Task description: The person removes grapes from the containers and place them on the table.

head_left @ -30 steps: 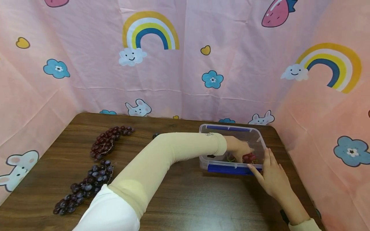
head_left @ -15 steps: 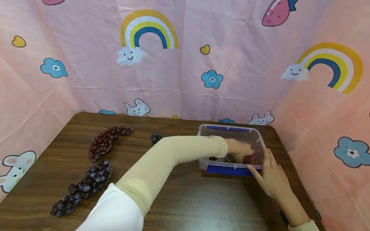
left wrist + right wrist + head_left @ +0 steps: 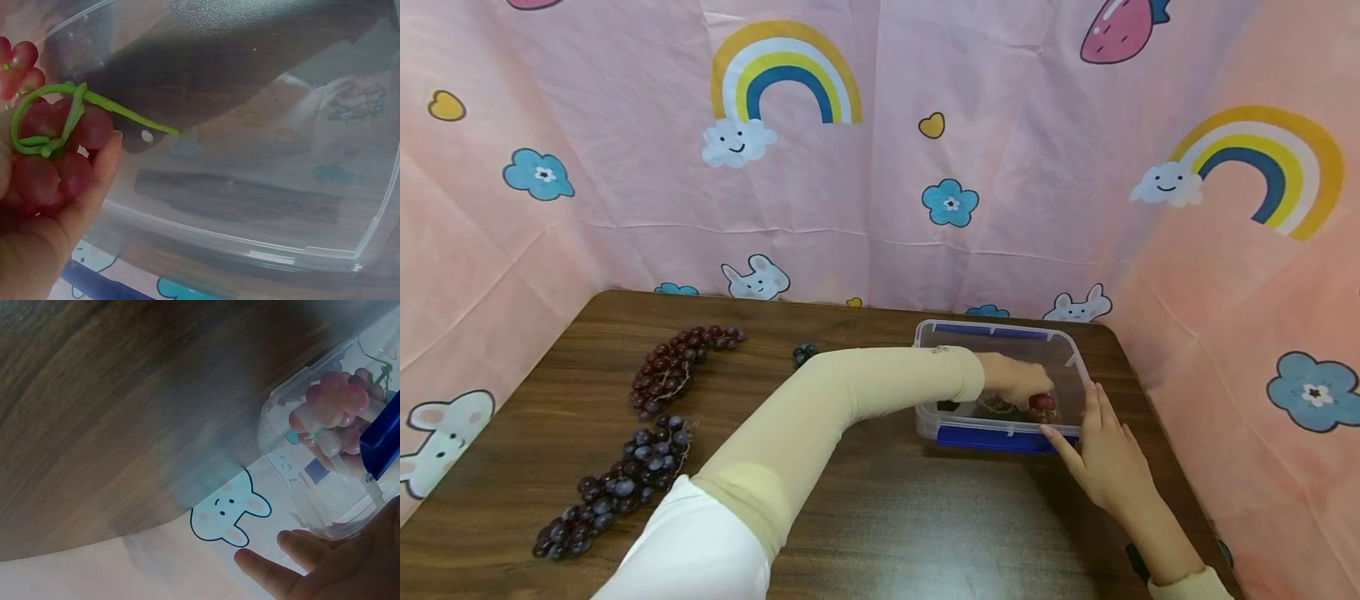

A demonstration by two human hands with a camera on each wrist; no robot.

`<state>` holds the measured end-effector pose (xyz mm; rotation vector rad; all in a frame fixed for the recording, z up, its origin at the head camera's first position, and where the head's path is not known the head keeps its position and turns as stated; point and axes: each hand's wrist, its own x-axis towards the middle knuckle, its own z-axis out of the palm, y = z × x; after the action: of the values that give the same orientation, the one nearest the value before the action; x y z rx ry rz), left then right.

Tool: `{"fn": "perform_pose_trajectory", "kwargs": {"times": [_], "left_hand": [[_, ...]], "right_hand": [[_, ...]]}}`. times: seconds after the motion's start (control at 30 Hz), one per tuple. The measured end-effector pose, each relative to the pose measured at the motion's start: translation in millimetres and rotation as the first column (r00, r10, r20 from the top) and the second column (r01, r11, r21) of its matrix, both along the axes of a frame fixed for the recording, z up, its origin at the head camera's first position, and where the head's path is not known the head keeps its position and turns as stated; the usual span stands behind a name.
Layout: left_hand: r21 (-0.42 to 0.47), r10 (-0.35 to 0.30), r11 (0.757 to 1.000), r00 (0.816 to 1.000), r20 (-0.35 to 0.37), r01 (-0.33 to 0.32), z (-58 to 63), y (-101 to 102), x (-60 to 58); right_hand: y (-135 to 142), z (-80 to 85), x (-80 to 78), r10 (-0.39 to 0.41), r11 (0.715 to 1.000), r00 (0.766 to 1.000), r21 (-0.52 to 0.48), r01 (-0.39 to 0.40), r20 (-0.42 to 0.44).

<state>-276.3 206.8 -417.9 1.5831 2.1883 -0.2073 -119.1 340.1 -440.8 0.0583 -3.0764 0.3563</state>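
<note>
My left hand [image 3: 1018, 379] reaches into a clear plastic box [image 3: 928, 421] with blue clips, at the right of the table. It holds a bunch of red grapes [image 3: 1042, 407] low inside the box. In the left wrist view the fingers cup the grapes [image 3: 40, 178], and a curled green stem [image 3: 125, 112] sticks out to the right. My right hand [image 3: 1108, 458] rests at the box's front right corner, fingers straight along the side and thumb at the front rim. The right wrist view shows the red grapes [image 3: 337, 406] through the clear wall.
Two larger bunches lie on the left of the wooden table [image 3: 880, 517]: dark red grapes [image 3: 673, 367] farther back and dark purple grapes [image 3: 617, 487] nearer. Beyond my left forearm, a few black grapes [image 3: 805, 353] show. A patterned pink cloth [image 3: 880, 183] hangs behind the table.
My left hand has shifted slightly up and left inside the box, showing more of the stem. The black grapes behind the forearm show more than a second ago. My right hand stays in place.
</note>
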Motion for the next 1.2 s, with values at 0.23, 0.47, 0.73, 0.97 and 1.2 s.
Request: {"fn": "perform_pose_trajectory", "kwargs": {"times": [0.23,0.47,0.73,0.97,1.2], "left_hand": [[0.010,0.028,1.000,0.999,0.044,-0.028,6.1,-4.5,-4.9],[0.011,0.049,0.999,0.998,0.039,-0.049,14.8,-7.2,-7.6],[0.034,0.041,0.999,0.998,0.045,-0.043,25.3,-13.2,-4.0],[0.030,0.083,0.996,0.995,0.058,-0.085,34.3,-17.5,-2.3],[0.055,0.093,0.994,0.994,0.061,-0.096,36.2,-25.0,-6.6]], "right_hand": [[0.6,0.1,-1.1,-0.002,1.000,1.000,0.002,0.002,0.008],[1.2,-1.1,-1.1,-0.001,1.000,1.000,-0.006,0.001,0.012],[1.3,-1.8,-1.4,-0.002,1.000,1.000,-0.003,0.002,0.021],[0.5,-2.3,-0.3,-0.001,1.000,1.000,0.003,0.001,0.007],[0.2,-2.5,0.4,0.001,1.000,1.000,0.001,-0.001,0.004]]}}
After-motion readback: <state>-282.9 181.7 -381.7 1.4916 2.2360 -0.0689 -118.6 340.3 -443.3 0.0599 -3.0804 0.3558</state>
